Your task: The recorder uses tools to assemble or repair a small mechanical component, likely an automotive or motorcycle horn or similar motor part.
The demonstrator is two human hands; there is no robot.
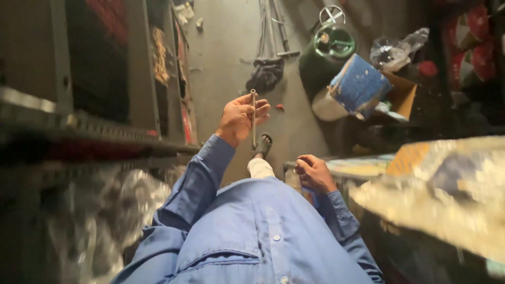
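My left hand (pixel 239 118) is raised in front of me, palm up, with a long thin metal rod (pixel 253 118) held upright between its fingers. My right hand (pixel 313 172) hangs lower at my right side, fingers curled into a fist near the edge of a cluttered surface (pixel 368 167); whether it holds anything is hidden. Both arms wear blue shirt sleeves. Below my hands, my sandalled foot (pixel 263 144) stands on the grey floor.
Metal shelving (pixel 105 131) with goods runs along the left. A green gas cylinder (pixel 331 44), a blue-and-white bucket (pixel 352 87), a cardboard box (pixel 402 94), plastic bags and a dark rag (pixel 265 73) lie on the floor ahead. A blurred counter (pixel 447 189) fills the right.
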